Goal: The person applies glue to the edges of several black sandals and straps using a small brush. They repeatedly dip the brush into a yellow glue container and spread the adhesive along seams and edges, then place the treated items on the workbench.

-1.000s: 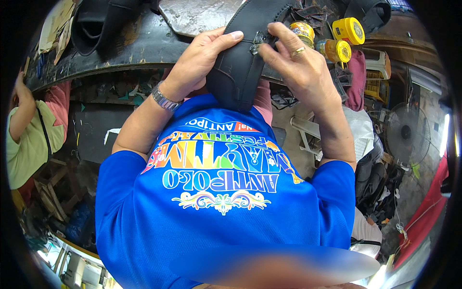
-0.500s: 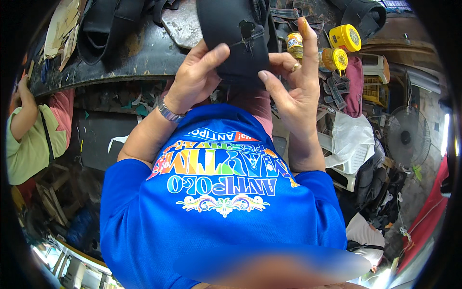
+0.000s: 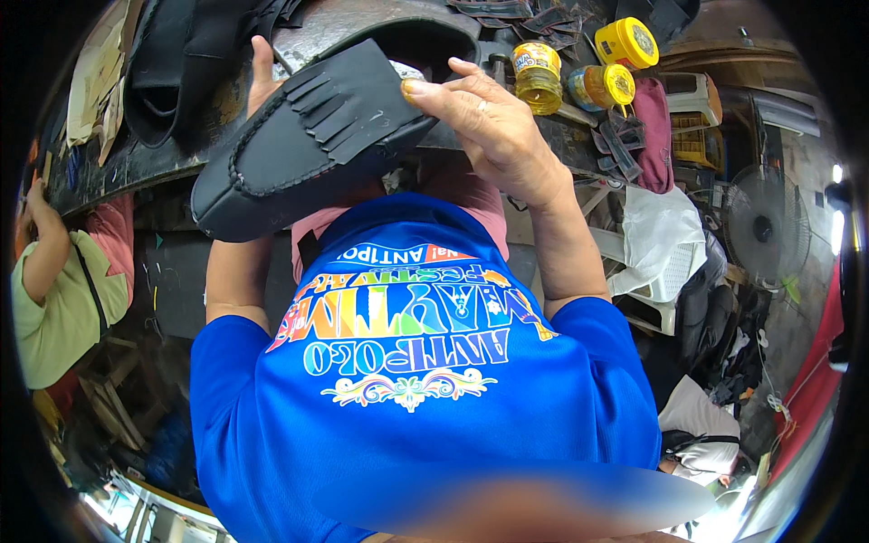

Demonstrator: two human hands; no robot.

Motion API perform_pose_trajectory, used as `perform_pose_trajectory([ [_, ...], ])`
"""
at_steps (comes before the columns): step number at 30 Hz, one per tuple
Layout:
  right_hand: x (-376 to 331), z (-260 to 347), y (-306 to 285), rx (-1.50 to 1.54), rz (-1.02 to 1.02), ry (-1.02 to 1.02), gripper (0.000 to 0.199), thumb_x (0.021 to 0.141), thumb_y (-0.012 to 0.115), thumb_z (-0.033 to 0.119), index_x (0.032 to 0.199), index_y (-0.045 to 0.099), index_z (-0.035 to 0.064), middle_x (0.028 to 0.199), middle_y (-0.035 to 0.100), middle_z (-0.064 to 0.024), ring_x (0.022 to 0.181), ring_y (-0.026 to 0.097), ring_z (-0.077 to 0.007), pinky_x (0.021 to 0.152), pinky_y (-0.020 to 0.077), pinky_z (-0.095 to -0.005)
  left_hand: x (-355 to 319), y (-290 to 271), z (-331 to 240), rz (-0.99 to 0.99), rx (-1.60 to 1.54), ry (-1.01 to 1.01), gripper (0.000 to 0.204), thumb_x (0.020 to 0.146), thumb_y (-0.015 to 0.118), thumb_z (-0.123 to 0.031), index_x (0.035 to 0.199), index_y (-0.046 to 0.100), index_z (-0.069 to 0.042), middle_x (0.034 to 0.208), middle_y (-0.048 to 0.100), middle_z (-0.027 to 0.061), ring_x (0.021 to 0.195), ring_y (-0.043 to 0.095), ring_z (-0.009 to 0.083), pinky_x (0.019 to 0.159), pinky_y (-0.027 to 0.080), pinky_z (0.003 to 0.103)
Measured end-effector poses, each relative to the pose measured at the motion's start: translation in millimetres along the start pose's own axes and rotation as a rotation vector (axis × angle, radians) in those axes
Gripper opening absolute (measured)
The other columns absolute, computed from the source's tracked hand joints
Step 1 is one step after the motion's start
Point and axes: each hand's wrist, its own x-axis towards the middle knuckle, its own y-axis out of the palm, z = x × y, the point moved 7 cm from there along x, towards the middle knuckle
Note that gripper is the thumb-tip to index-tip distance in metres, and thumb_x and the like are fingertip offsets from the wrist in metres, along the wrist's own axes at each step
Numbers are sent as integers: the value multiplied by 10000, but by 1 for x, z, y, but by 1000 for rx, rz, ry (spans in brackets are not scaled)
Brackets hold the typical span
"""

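On the head cam I've got a blk shoe (image 3: 299, 149) over the bench's (image 3: 204, 136) near edge: smooth matte upper, puckered seam round a blunt toe, slit fringe strips across the instep. R hand (image 3: 498, 127) has fingertips at its flap's edge; can't tell if pinching. L hand (image 3: 262, 86) holds it from behind, mostly hidden, exact grip unclear. Right of shoe: clear jar (image 3: 538, 81) w/ yellowish contents.

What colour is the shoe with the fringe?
The fringed shoe is black, with a black fringe. It shows best in the current head view.
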Motion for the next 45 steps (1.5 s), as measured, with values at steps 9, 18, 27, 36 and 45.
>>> perform_pose_trajectory([
  [9,-66,-32,-67,-328,-244,615,360,852,651,-95,1191,699,18,1006,672,-98,846,651,-187,780,519,-296,0,22,-9,-218,357,291,385,1026,574,-228,1333,589,3,1258,679,169,1103,693,260,976,557,403],
  [18,-121,-74,-27,-537,40,944,534,869,705,170,1385,574,128,861,577,-105,764,618,-285,694,502,-415,20,44,28,-322,510,448,323,1060,549,-245,1266,610,-3,1197,696,127,1028,707,190,892,587,326],
  [27,-84,-38,-49,-492,-132,744,242,814,593,-13,999,730,60,1045,617,-160,918,658,-338,783,541,-414,23,44,32,-460,634,448,421,1077,489,-332,1273,588,27,1164,706,160,991,721,200,846,597,312],
  [36,-4,9,-35,98,-300,229,348,907,537,-154,1163,712,5,1379,517,-145,1286,575,-273,1072,457,-361,35,63,40,-467,807,485,360,1082,494,-303,1137,662,11,990,718,49,849,680,76,721,554,210],
  [45,5,-1,-20,4,-223,281,337,931,537,-128,1194,708,-5,1358,532,-146,1244,593,-244,1064,464,-345,35,59,38,-458,878,432,351,1076,509,-300,1174,645,9,1034,711,68,863,688,87,723,558,206],
])
